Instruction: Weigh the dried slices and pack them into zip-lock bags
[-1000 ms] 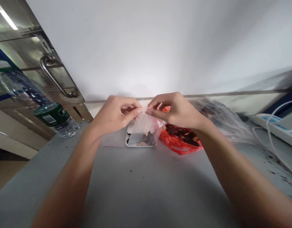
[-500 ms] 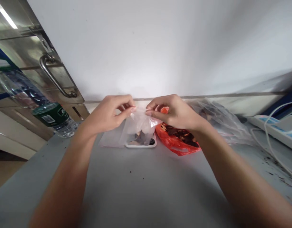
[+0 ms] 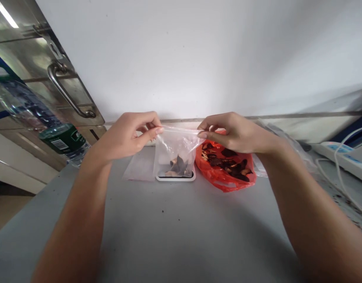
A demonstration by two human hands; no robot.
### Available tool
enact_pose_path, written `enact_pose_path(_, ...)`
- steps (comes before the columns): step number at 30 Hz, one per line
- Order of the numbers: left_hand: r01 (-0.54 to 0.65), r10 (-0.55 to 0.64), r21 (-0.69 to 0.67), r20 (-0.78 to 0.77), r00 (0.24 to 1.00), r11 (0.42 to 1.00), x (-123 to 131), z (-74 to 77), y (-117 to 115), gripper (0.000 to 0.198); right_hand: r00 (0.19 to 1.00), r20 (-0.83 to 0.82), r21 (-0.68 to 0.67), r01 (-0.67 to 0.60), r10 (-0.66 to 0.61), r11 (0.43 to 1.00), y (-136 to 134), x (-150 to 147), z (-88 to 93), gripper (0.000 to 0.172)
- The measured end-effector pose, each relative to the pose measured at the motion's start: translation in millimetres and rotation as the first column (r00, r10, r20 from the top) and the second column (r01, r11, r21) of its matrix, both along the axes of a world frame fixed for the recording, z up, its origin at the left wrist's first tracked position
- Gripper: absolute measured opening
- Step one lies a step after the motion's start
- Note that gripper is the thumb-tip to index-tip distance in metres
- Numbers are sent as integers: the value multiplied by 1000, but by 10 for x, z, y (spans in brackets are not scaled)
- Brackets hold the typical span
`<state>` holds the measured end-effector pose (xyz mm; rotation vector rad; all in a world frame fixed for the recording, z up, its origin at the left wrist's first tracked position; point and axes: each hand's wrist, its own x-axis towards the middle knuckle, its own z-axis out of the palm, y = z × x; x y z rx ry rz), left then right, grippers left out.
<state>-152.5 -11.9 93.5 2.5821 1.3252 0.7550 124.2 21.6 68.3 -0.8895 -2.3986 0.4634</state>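
Note:
Between my hands a clear zip bag (image 3: 178, 143) hangs upright, its top edge stretched taut. My left hand (image 3: 132, 133) pinches its upper left corner, and my right hand (image 3: 232, 131) pinches the upper right corner. Dark brown and tan dried pieces (image 3: 178, 166) lie at the bottom of the bag. Behind and under the bag is a small white-rimmed scale (image 3: 175, 179), mostly covered. A red plastic bag (image 3: 225, 184), open at the top, holds more of these dried pieces, just below my right hand. Left of the scale lies a flat clear bag (image 3: 139, 167).
A large water bottle (image 3: 59, 139) with a green label stands at the left. More clear bags (image 3: 295, 151) lie behind my right forearm. A white power strip (image 3: 346, 157) with a cable is at the far right. A white wall (image 3: 198, 59) rises behind the grey table (image 3: 169, 236).
My hands have moved apart, the right one further right, pulling the zip bag's top edge from bunched to straight. The red bag's contents show more fully.

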Motion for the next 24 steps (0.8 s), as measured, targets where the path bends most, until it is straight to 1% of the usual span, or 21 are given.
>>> enact_pose_path(8,-39,39,-23,4,999,999,-3,-5,-25,21,998,49,-34,45,-43,998,18,77,-12,34)
enact_pose_path(10,-38,38,-8,1,999,999,4,8,-35,22,996,61,-62,64,-60,996,-8,74,15,33)
enact_pose_path(12,-21,21,26,-16,1000,999,33,20,-46,23,996,63,-119,72,-65,990,-63,38,60,33)
enact_pose_path(14,20,-16,80,-43,999,997,100,20,-61,23,994,102,-203,54,-34,978,-139,-40,107,38)
enact_pose_path(16,68,-60,152,-58,996,986,212,-1,-85,24,985,169,-292,27,24,956,-215,-135,138,43)
enact_pose_path(17,82,-74,201,-49,996,976,279,-18,-101,24,980,191,-330,8,58,944,-244,-173,144,40)
enact_pose_path(19,68,-75,318,10,997,946,421,-62,-136,22,980,160,-374,-48,116,926,-279,-193,139,29)
enact_pose_path(20,43,-69,373,57,996,927,486,-85,-154,19,982,127,-381,-81,139,921,-286,-162,132,25)
enact_pose_path(22,-25,-57,469,161,985,883,592,-129,-177,12,983,69,-384,-131,170,914,-291,-8,122,24)
enact_pose_path(24,-63,-68,539,220,973,840,662,-171,-177,11,993,4,-358,-112,121,927,-302,244,123,26)
